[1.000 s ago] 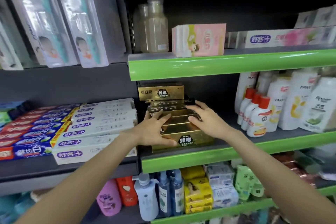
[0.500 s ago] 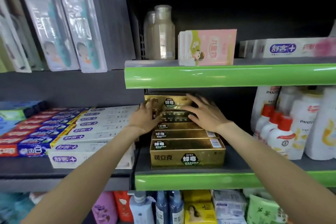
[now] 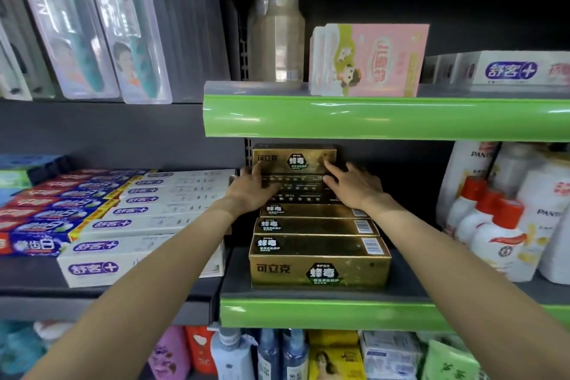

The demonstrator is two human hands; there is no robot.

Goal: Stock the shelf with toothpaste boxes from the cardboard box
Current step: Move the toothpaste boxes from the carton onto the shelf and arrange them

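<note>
Up at 12 o'clock, your hands, left [image 3: 253, 191] and right [image 3: 354, 187], lie flat-fingered on the rear gold toothpaste boxes [image 3: 294, 159], long axis 9-to-3, both equally close.

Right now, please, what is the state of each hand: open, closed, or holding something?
Left hand: open, fingers resting on the stacked gold toothpaste boxes.
Right hand: open, straight fingers pressing the upper boxes.

One head-worn camera looks forward and slightly down, close to the green-edged shelf [image 3: 324, 313], both forearms reaching away from it toward the far back.
</note>
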